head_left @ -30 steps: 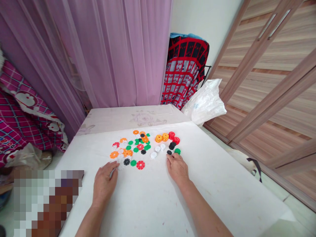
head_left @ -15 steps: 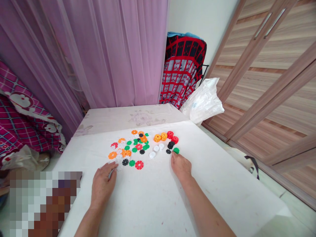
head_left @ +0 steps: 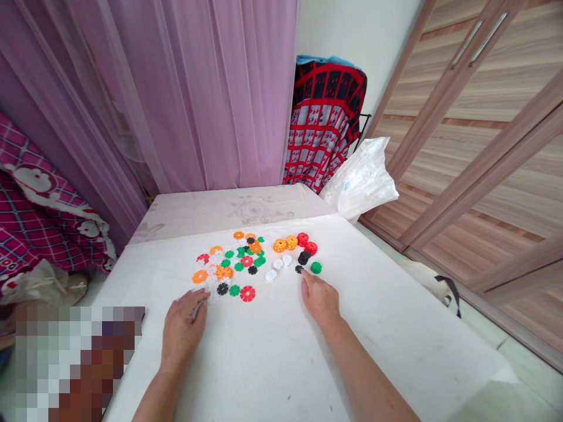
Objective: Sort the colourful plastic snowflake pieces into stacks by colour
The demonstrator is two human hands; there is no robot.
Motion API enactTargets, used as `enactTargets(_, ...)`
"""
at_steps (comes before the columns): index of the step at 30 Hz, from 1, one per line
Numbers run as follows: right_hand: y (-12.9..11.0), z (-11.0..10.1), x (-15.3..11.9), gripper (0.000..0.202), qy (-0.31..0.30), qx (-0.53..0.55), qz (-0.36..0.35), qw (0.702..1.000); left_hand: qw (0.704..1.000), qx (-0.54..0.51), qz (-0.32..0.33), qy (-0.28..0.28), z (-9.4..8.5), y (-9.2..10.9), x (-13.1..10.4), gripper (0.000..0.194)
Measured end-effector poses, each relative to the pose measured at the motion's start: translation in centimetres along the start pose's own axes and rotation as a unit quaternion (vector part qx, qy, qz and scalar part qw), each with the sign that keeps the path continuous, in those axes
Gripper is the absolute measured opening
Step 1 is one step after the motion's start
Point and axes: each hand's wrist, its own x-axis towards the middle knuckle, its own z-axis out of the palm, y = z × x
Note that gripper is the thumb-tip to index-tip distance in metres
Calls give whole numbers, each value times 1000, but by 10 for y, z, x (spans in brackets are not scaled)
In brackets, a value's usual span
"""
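Observation:
Many notched plastic discs lie loosely mixed on the white-covered table, among them a red disc and an orange disc. My left hand rests at the near left edge of this spread, thumb and fingers apart beside white discs. My right hand has its fingertips at a small black disc; whether they grip it is too small to tell. Beyond are black discs, red piles, orange piles and white discs. A green pile sits just right of the fingertips.
A white plastic bag stands at the table's far right corner. Purple curtains hang behind, with a red patterned cloth beside them. Wooden cabinets are on the right, and a pink plaid cloth on the left.
My right hand has shifted slightly left, away from the green pile, which now shows fully. My left hand stays in nearly the same place.

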Motion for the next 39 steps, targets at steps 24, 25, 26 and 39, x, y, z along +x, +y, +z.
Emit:
enactTargets(24, 24, -24, 43, 32, 87, -6, 60, 994, 1000, -1, 2, 0, 0, 0, 0, 36)
enactTargets(25, 23, -24, 43, 32, 82, -11, 54, 995, 1000, -2, 2, -2, 0, 0, 0, 36)
enactTargets(26, 21, -24, 43, 32, 78, -13, 50, 996, 1000, -4, 2, -3, 0, 0, 0, 36)
enactTargets(39, 12, -29, 34, 31, 75, -2, 52, 996, 1000, -1, -4, -3, 0, 0, -1, 35)
